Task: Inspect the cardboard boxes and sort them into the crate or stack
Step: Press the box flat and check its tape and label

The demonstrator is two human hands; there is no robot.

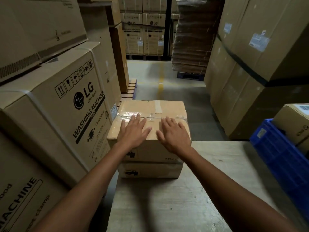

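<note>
A taped brown cardboard box [150, 108] sits on top of a second, flatter box [150, 170] at the far left end of a pale table [175, 198]. My left hand [133, 131] lies flat on the top box's lid, fingers straight and spread. My right hand [173, 134] lies flat beside it on the same lid, fingers also straight. A blue plastic crate [280, 156] stands at the table's right edge with cardboard boxes [292, 121] inside it.
Tall washing machine cartons [66, 106] are stacked close on the left of the table. Large strapped cartons [259, 64] rise on the right. Beyond the table runs a concrete aisle [160, 77] with a pallet of flattened cardboard [192, 39].
</note>
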